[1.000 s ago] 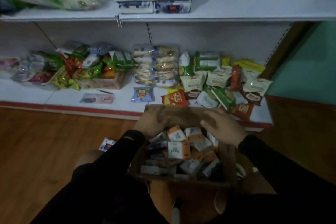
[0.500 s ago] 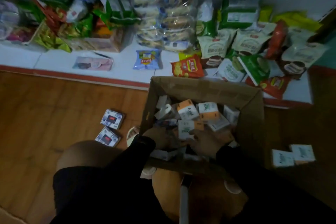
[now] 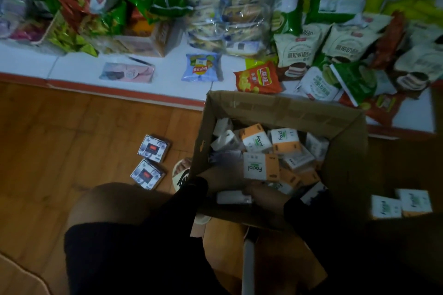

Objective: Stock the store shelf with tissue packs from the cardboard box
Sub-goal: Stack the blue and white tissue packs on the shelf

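An open cardboard box (image 3: 275, 108) stands on the wood floor against the low white shelf (image 3: 167, 79). It holds several white-and-orange "Facial" tissue packs (image 3: 260, 166) lying at all angles. Both my hands are down inside its near side. My left hand (image 3: 217, 181) is by the near-left corner with its fingers tucked under the packs. My right hand (image 3: 266, 197) lies over the near packs, fingertips touching a small white pack (image 3: 233, 197) that sits between the two hands. The dim, blurred view hides whether either hand grips anything.
The shelf is crowded with snack bags, such as a blue one (image 3: 202, 68) and an orange one (image 3: 257, 78) at the front. Two dark tissue packs (image 3: 149, 161) lie on the floor left of the box, two white-and-orange packs (image 3: 402, 203) to its right. My knee (image 3: 115, 201) is close.
My hands left the box's far flap and went down into its near side among the packs. My view tipped from the shelves down onto the box and floor.
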`<state>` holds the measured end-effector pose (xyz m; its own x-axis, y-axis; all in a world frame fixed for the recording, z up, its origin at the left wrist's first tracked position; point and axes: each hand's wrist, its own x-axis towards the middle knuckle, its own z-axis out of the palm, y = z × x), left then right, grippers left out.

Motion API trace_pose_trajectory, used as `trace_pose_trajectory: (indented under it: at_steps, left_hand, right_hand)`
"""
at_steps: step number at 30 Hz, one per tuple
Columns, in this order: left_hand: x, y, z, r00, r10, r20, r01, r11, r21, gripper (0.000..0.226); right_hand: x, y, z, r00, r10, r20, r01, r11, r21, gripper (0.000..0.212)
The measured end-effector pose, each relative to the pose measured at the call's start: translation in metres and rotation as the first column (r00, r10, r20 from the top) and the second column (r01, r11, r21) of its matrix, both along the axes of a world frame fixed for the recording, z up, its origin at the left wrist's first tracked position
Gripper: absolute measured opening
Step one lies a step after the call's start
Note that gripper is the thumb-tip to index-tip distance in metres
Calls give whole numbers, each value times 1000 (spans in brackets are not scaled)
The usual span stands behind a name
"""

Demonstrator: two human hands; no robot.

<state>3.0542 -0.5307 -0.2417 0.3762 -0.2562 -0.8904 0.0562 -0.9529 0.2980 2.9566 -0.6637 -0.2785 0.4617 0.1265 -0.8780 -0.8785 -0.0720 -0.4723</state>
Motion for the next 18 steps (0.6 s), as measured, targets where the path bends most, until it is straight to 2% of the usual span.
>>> trace_pose_trajectory:
  at_steps: [2, 5, 7, 8, 10, 11, 13, 15, 18]
  left_hand:
    - [3, -4, 22, 996, 93, 10, -90, 986, -139, 26]
    - [5, -4, 60, 974, 224, 15, -211, 936, -280, 16]
    - [11, -3, 83, 972, 218, 88, -175, 921, -347, 13]
    - [16, -5, 96, 968, 184, 169, -111, 923, -368, 17]
    - [19, -7, 123, 917, 78, 392, 67, 937, -342, 23]
    - [18, -6, 136, 893, 57, 447, 100, 942, -320, 24]
    - [17, -1, 147, 881, 18, 473, 134, 949, -286, 23]
    - [13, 6, 146, 876, -96, 472, 201, 963, -178, 26]
    - [8, 17, 121, 865, -204, 459, 252, 967, -45, 33]
  right_hand:
    - [3, -8, 15, 996, -81, 33, 82, 996, -20, 26]
    - [9, -23, 46, 965, -207, 163, 221, 972, -74, 24]
    - [13, -33, 68, 934, -217, 284, 253, 963, -96, 16]
    - [16, -36, 81, 912, -228, 341, 279, 954, -106, 13]
    - [22, -44, 107, 876, -209, 435, 312, 933, -179, 15]
    - [22, -47, 120, 864, -179, 471, 314, 923, -225, 11]
    - [17, -52, 133, 862, -145, 485, 315, 904, -289, 5]
    - [9, -53, 134, 878, -104, 468, 279, 904, -323, 9]
    - [-2, -51, 122, 887, 110, 448, 111, 892, -438, 14]
